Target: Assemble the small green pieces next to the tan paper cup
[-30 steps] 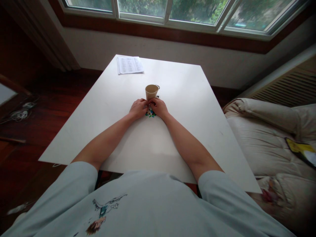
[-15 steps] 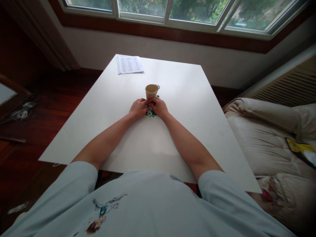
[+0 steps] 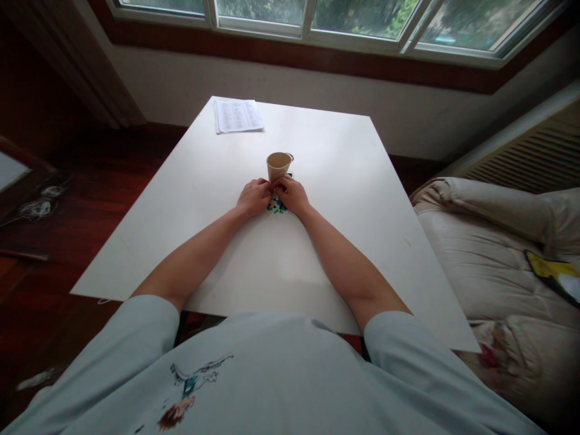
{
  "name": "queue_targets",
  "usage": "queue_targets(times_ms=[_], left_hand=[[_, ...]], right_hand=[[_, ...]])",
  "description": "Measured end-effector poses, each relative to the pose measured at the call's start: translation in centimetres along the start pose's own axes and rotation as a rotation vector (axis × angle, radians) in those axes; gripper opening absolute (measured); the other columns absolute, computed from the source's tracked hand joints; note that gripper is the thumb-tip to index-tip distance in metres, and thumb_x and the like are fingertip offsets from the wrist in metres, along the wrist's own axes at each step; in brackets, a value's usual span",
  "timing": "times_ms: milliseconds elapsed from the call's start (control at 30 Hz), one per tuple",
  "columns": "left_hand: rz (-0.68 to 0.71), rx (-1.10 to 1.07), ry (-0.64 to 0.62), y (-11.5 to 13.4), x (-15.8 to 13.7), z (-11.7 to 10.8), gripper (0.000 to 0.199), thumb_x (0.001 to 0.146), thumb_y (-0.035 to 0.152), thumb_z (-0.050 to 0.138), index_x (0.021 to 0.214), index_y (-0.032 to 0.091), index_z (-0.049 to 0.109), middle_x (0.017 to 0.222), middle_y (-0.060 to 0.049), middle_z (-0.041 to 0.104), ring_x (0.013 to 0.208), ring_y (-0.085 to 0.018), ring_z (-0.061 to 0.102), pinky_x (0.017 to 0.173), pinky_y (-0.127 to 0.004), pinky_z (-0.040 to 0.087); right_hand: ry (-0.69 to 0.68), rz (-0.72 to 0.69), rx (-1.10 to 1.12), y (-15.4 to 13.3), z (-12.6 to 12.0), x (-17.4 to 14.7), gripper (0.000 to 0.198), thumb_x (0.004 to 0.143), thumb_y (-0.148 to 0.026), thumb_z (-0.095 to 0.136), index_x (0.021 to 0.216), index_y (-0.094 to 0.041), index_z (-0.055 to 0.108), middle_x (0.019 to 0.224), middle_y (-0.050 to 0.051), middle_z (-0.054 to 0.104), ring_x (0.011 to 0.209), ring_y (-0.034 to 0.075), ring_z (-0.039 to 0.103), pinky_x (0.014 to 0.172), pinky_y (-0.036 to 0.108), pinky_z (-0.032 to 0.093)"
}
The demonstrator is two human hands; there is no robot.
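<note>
A tan paper cup (image 3: 276,172) stands upright on the white table (image 3: 317,142), just beyond my fingers. My left hand (image 3: 254,196) and my right hand (image 3: 291,194) meet in front of its lower part, fingertips bent together and nearly touching. Both are closed in a pinch; whatever lies between the fingers is too small to make out. Below the fingertips, small blue, green, white and black pieces (image 3: 277,206) lie in a loose cluster, like beads. Their upper edge is hidden by my hands. A thin dark curve (image 3: 292,157) shows at the cup's right rim.
Sheets of printed paper (image 3: 239,116) lie at the table's far left corner. A cushioned beige seat (image 3: 475,254) stands along the right side. Cables (image 3: 36,208) lie to the left of the table, and a window (image 3: 362,21) is beyond it.
The view has shifted very slightly. My fingers stay together in front of the cup, and no clear movement of the cup or the small pieces shows.
</note>
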State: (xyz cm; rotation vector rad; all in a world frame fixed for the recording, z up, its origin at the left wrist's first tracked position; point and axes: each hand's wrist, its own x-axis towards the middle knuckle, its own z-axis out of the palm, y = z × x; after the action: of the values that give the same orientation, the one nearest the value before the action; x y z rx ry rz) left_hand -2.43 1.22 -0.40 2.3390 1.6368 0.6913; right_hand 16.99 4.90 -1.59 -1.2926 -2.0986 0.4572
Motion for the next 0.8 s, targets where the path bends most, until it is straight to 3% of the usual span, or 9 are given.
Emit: queue_targets(times_ms=[800], left_hand=[[0.004,-0.015,0.012,0.07,0.03,-0.10,0.037,0.098,0.022,0.064,0.128,0.024,0.086,0.139,-0.014,0.080,0.131,-0.035,0.072,0.120,-0.052,0.056]], right_hand=[[0.025,-0.021,0.010,0.25,0.25,0.10,0.028,0.095,-0.022,0.061,0.111,-0.023,0.085,0.120,0.011,0.080,0.103,0.030,0.073,0.096,0.044,0.061]])
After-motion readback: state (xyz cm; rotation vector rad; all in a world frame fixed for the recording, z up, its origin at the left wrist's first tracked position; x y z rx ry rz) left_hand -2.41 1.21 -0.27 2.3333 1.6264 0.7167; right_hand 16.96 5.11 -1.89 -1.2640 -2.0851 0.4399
